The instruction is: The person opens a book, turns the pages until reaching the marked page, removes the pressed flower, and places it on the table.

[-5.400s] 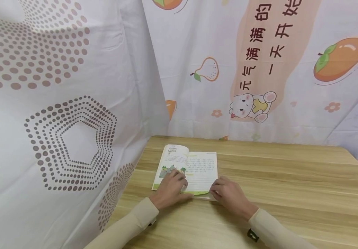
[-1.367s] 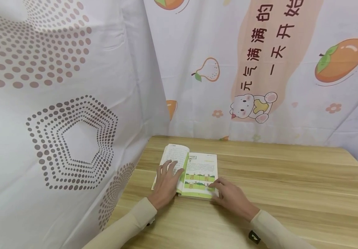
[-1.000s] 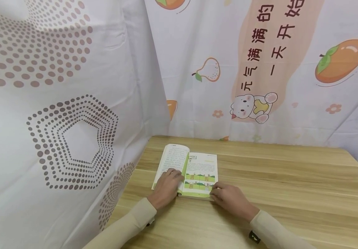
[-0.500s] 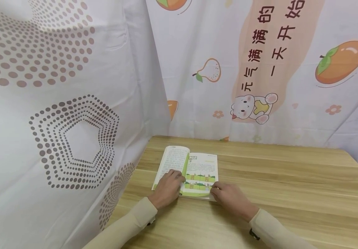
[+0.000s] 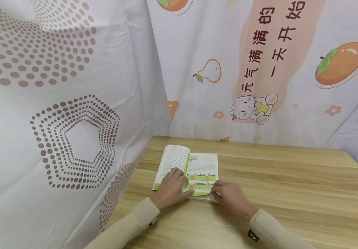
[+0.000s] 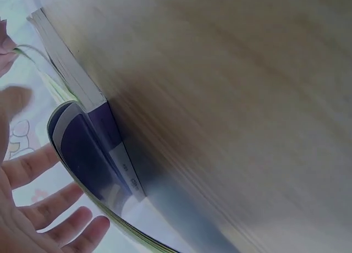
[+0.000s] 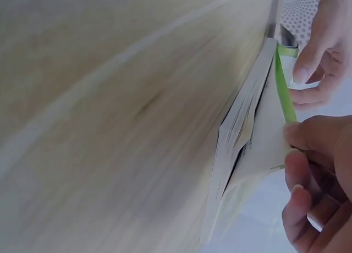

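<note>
An open book (image 5: 201, 165) lies on the table, text on its left page and cartoon pictures in green fields on its right page. My left hand (image 5: 171, 188) rests on the left page near the gutter, thumb stretched over the lower part of the right page. In the left wrist view its loosely bent fingers (image 6: 52, 206) lie by the curved left-hand pages, above the dark blue spine (image 6: 104, 121). My right hand (image 5: 233, 199) pinches the lower right corner of the right page. The right wrist view shows that page (image 7: 269, 140) lifted off the page block (image 7: 236, 126).
A wood-grain table (image 5: 278, 180) stretches right of the book. Behind it hangs a white curtain (image 5: 185, 79) with fruit and cartoon prints. A dotted white curtain (image 5: 129, 114) borders the left side.
A page has been turned since the oldest frame, bringing up the cartoon spread. My left hand moved down from the left page toward the gutter; my right hand took hold of the page corner and raised it.
</note>
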The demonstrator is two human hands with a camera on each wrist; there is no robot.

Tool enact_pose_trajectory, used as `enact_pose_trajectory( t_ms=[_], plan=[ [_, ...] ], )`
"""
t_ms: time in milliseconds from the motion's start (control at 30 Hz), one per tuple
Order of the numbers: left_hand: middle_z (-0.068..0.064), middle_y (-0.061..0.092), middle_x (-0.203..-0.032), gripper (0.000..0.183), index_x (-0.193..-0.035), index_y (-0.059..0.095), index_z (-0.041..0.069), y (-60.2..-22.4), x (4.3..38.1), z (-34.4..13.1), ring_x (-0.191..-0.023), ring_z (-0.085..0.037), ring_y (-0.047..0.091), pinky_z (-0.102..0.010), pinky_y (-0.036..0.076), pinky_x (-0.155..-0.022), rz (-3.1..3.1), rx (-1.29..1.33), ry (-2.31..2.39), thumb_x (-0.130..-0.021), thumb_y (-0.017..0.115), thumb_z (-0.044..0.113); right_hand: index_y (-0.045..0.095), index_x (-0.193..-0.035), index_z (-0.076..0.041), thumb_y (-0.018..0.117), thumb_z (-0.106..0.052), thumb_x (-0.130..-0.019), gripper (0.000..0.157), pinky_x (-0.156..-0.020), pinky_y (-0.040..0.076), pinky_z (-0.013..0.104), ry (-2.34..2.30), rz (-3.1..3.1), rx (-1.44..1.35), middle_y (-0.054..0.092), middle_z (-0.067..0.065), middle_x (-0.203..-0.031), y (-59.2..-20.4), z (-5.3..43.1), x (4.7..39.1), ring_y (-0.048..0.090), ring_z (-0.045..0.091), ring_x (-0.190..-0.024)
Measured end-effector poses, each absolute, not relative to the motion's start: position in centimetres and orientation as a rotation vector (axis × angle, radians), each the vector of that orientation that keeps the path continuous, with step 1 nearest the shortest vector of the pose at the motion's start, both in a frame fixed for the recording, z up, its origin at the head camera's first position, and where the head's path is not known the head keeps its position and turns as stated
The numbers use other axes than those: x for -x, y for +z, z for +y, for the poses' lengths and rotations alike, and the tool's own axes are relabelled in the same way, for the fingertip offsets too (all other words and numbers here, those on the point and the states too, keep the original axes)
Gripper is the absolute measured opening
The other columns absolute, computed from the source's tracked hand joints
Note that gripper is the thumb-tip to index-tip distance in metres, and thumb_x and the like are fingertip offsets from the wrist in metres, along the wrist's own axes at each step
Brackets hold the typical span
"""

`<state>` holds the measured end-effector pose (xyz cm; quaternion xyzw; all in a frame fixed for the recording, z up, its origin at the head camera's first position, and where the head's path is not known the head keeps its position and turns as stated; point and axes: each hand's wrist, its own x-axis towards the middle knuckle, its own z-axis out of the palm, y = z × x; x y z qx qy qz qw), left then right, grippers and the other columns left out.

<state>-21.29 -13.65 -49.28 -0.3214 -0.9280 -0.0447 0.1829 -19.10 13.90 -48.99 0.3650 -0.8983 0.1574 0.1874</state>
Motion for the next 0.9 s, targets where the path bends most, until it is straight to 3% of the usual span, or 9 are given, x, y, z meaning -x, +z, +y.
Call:
enact_pose_trajectory(
  t_ms=[100, 233, 400, 500, 600, 733, 900],
  plan=[
    [-0.01, 0.062, -0.123, 0.061, -0.106, 0.075, 0.017, -49.52, 21.34, -13.56, -0.119, -0.027, 0.053, -0.041, 0.051, -0.092, -2.624, 0.932, -0.091, -0.086, 0.066, 0.073, 0.078, -0.086, -0.017, 0.084, -0.012, -0.085, 0.007, -0.065, 0.055, 0.024, 0.547, -2.533, -0.981, 0.07, -0.009, -0.089, -48.74, 13.83, 18.99, 0.063, 0.002, -0.076],
    [-0.013, 0.062, -0.124, 0.064, -0.104, 0.073, 0.017, -49.81, 21.43, -13.47, -0.119, -0.029, 0.053, -0.044, 0.052, -0.091, -2.606, 0.965, -0.09, -0.081, 0.068, 0.076, 0.078, -0.087, -0.018, 0.085, -0.014, -0.085, 0.008, -0.06, 0.05, 0.021, 0.65, -2.494, -0.941, 0.07, -0.01, -0.09, -48.53, 13.74, 18.95, 0.056, -0.003, -0.07],
    [-0.012, 0.064, -0.121, 0.046, -0.099, 0.075, 0.016, -49.85, 21.38, -13.28, -0.116, -0.03, 0.055, -0.044, 0.052, -0.088, -2.596, 0.94, -0.107, -0.087, 0.073, 0.061, 0.077, -0.091, -0.018, 0.085, -0.012, -0.085, 0.011, -0.056, 0.045, 0.017, 0.73, -2.412, -0.914, 0.069, -0.009, -0.096, -48.45, 13.69, 19.02, 0.049, -0.006, -0.065],
    [-0.011, 0.066, -0.119, 0.039, -0.106, 0.074, 0.014, -49.82, 21.4, -13.12, -0.114, -0.029, 0.057, -0.043, 0.052, -0.087, -2.603, 0.905, -0.095, -0.093, 0.07, 0.05, 0.076, -0.096, -0.015, 0.086, -0.007, -0.082, 0.019, -0.054, 0.043, 0.015, 0.781, -2.31, -0.891, 0.069, -0.006, -0.101, -48.47, 13.79, 19.18, 0.047, -0.006, -0.062],
    [-0.013, 0.067, -0.117, 0.046, -0.125, 0.066, 0.004, -49.81, 21.52, -13.05, -0.109, -0.028, 0.061, -0.04, 0.054, -0.085, -2.585, 0.866, -0.088, -0.097, 0.067, 0.039, 0.075, -0.102, -0.012, 0.086, -0.002, -0.079, 0.027, -0.052, 0.042, 0.014, 0.799, -2.223, -0.876, 0.069, -0.002, -0.104, -48.52, 13.99, 19.39, 0.047, -0.005, -0.06],
    [-0.021, 0.066, -0.114, 0.061, -0.141, 0.046, -0.011, -49.67, 21.7, -13.11, -0.096, -0.028, 0.065, -0.038, 0.056, -0.075, -2.514, 0.797, -0.182, -0.094, 0.069, 0.022, 0.075, -0.103, -0.011, 0.086, -0.002, -0.078, 0.029, -0.051, 0.042, 0.013, 0.785, -2.21, -0.874, 0.069, -0.001, -0.102, -48.64, 14.16, 19.57, 0.047, -0.005, -0.059],
    [-0.031, 0.054, -0.131, 0.077, -0.151, 0.032, -0.007, -49.44, 21.97, -13.29, -0.09, -0.031, 0.064, -0.037, 0.055, -0.066, -2.411, 0.725, -0.241, -0.085, 0.068, 0.006, 0.077, -0.097, -0.012, 0.087, -0.008, -0.081, 0.019, -0.054, 0.044, 0.017, 0.736, -2.395, -0.876, 0.071, -0.002, -0.1, -48.95, 14.2, 19.29, 0.046, -0.006, -0.061]
  ],
)
